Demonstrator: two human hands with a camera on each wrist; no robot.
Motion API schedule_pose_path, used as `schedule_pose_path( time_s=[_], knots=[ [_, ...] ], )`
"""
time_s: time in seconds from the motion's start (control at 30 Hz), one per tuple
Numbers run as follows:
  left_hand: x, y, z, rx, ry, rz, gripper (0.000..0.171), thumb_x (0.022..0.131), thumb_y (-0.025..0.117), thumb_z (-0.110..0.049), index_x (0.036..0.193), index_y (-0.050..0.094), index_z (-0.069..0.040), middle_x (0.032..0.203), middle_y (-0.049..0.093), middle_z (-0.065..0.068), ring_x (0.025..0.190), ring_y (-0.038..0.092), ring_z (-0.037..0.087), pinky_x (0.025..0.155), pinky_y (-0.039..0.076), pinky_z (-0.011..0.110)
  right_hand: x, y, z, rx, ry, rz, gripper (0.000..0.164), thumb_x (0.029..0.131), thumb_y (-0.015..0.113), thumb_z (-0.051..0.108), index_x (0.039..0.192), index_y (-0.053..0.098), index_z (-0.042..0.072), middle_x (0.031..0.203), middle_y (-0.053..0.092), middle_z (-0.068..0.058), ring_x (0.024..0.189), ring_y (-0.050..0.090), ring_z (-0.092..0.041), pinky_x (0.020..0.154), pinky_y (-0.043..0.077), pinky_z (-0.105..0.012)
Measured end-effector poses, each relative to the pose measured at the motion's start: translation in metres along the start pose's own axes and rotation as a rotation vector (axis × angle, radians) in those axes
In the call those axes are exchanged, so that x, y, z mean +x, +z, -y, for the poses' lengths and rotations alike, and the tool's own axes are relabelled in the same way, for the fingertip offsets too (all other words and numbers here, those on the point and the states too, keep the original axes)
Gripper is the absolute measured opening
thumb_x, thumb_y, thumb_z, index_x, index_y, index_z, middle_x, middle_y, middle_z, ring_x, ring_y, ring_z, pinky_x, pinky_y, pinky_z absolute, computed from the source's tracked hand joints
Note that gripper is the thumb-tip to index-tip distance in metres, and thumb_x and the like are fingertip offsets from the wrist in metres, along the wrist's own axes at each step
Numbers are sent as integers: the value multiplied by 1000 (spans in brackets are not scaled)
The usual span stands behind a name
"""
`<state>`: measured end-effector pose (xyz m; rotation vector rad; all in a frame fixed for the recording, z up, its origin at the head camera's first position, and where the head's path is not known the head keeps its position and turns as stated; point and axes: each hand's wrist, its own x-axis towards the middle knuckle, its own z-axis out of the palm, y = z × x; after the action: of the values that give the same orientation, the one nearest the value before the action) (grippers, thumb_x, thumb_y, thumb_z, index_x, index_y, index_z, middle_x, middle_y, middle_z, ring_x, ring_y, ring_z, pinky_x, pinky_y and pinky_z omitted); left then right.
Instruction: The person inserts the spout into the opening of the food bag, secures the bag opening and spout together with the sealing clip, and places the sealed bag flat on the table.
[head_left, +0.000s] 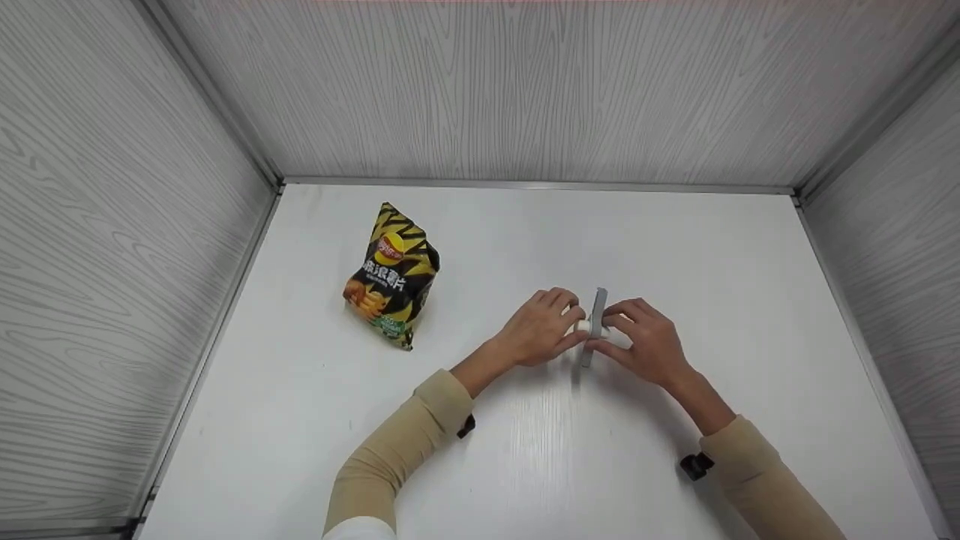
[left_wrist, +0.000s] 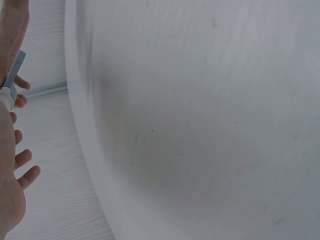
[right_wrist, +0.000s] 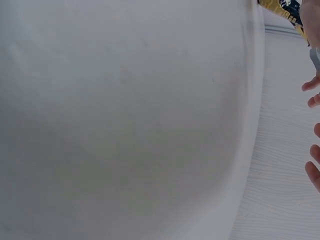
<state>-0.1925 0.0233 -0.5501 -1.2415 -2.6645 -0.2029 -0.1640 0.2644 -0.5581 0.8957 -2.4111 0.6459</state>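
Both hands meet right of the table's middle around a small item, a flat grey bar [head_left: 599, 307] with a white round piece [head_left: 583, 326] through its middle. From the left side, my left hand [head_left: 541, 328] pinches the white piece between thumb and fingers. My right hand [head_left: 646, 341] holds the item from the right, thumb and fingertips at the bar's middle. The bar stands roughly upright in the head view. Part of the grey bar [left_wrist: 16, 69] and the white piece [left_wrist: 6, 97] show at the left wrist view's edge. Fingers hide much of the item's centre.
A black and yellow bag of potato chips [head_left: 390, 277] lies on the white table [head_left: 487, 465], left of the hands. Grey wood-grain panels [head_left: 525, 90] wall in the table at the back and both sides. A black wrist device [head_left: 696, 466] sits by the right sleeve.
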Motion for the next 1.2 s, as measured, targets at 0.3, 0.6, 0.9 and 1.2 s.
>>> schedule_pose_path(
  time_s=[0.3, 0.6, 0.9, 1.2],
  knots=[
    [-1, 2, -1, 49, 16, -29, 43, 113, 37, -49, 126, 63, -18, 134, 62, 2, 131, 58, 20, 110, 50, 34, -1, 2, 4, -46, -14, -10, 37, 80, 91, 39, 94, 77, 8, 101, 75, -7, 97, 71, -27, 81, 62, -42],
    [-2, 2, -1, 49, 25, -50, 42, 112, 40, -50, 124, 64, -17, 132, 63, 2, 130, 58, 18, 110, 50, 33, -1, 1, 4, -34, 3, 20, 34, 83, 89, 38, 99, 78, 10, 102, 75, -7, 99, 70, -26, 81, 62, -43],
    [-5, 3, 2, 46, 44, -72, 43, 111, 42, -52, 121, 65, -17, 130, 64, 1, 129, 60, 18, 110, 51, 33, 0, -4, -1, -13, 18, 33, 27, 84, 88, 36, 98, 78, 14, 104, 75, -4, 100, 70, -26, 81, 61, -43],
    [-9, 6, 3, 49, 60, -65, 46, 110, 42, -54, 120, 66, -16, 129, 66, 1, 127, 61, 18, 109, 52, 33, 6, -13, -6, -15, 49, 80, 28, 83, 89, 35, 100, 79, 16, 103, 76, -4, 97, 71, -26, 79, 61, -44]
  ],
)
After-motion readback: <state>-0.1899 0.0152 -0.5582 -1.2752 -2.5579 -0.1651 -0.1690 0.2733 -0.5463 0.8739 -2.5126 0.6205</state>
